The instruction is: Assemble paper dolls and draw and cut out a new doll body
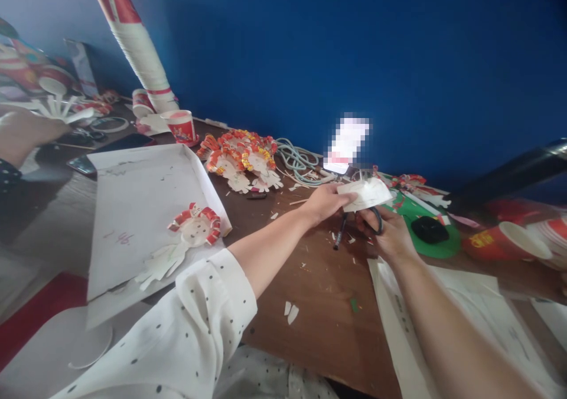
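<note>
Between thumb and fingers my left hand [326, 203] pinches a small piece of white paper [367, 195] above the table. My right hand [392, 234] is closed round scissors [378, 221] with dark handles, right under the paper; the paper hides the blades, so I cannot tell whether they are cutting. A dark pen [339, 234] lies just below both hands, among small paper scraps [291, 313]. To the left, a paper-cut figure [195, 229] with a red curled fringe and a drawn face lies on a white box lid [128, 210].
A pile of similar figures [241, 157] sits near the wall beside a coiled cable [296, 154]. A blurred-out phone screen [348, 142] stands behind the hands. Right are a black mouse [429, 229], red paper cups [505, 241] and paper sheets [469, 281]. Another person's hand [26, 130] is far left.
</note>
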`<state>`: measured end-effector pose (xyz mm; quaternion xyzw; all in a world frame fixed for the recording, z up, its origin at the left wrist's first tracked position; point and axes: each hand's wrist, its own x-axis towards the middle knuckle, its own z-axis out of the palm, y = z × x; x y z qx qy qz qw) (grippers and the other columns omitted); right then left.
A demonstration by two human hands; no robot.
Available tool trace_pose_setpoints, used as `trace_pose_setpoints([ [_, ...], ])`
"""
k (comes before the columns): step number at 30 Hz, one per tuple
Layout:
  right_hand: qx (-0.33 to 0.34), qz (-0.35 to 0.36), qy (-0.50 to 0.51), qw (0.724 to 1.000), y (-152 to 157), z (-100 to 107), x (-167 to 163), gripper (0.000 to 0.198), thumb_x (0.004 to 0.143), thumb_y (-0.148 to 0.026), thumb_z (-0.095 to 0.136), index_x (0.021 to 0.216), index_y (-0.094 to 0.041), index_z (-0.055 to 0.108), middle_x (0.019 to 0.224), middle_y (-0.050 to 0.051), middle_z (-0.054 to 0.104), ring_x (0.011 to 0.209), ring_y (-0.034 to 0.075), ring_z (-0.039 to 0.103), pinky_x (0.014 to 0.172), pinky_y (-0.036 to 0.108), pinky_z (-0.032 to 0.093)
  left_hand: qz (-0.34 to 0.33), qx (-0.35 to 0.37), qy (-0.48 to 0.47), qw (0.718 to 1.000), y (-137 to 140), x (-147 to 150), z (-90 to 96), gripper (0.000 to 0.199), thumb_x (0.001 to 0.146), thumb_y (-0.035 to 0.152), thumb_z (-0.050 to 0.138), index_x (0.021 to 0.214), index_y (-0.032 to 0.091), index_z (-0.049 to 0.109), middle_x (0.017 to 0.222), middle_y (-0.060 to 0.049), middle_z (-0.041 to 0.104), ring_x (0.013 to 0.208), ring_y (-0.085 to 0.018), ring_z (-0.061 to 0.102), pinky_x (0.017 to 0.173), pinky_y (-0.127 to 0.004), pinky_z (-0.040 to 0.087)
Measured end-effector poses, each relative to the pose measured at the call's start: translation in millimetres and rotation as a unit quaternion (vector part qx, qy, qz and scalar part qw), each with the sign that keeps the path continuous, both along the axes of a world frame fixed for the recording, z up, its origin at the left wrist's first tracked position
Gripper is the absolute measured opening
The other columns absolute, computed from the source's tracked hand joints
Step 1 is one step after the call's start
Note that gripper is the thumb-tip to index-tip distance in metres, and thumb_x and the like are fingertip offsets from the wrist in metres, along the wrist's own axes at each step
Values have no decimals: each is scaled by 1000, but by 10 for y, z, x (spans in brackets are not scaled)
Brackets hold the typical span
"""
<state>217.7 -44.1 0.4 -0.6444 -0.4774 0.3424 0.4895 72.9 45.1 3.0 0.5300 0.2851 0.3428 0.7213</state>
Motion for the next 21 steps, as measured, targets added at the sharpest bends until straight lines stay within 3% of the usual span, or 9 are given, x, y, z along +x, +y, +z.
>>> trace_pose_setpoints([
  [9, 25, 23, 36, 999, 21, -79, 36, 33, 76, -49, 70, 64, -20, 62, 54, -1, 55, 45, 10, 42, 41, 25, 28, -9, 55, 50, 997, -35, -31, 36, 25, 78, 39, 67, 85, 15, 66, 62, 0, 57, 56, -11, 48, 64, -28, 42],
  [13, 28, 49, 40, 998, 17, -105, 39, 31, 78, -48, 70, 66, -20, 63, 54, -2, 54, 47, 9, 40, 42, 24, 27, 50, 80, 65, 993, -10, -26, 25, 34, 76, 50, 66, 74, 16, 61, 66, -1, 58, 64, -12, 51, 67, -28, 42],
  [16, 33, 67, 21, 997, 2, -111, 29, 31, 79, -45, 70, 64, -20, 62, 55, -2, 54, 50, 9, 41, 44, 24, 29, 80, 68, 53, 993, 17, -11, 4, 30, 77, 45, 66, 73, 17, 60, 65, 0, 57, 62, -11, 51, 64, -26, 42],
  [21, 23, 78, 21, 996, -8, -128, 26, 31, 79, -45, 70, 64, -20, 62, 57, -1, 56, 52, 10, 44, 46, 24, 32, 59, 65, 20, 996, 53, -4, -18, 24, 77, 39, 68, 75, 16, 61, 66, 0, 59, 61, -10, 52, 61, -24, 42],
])
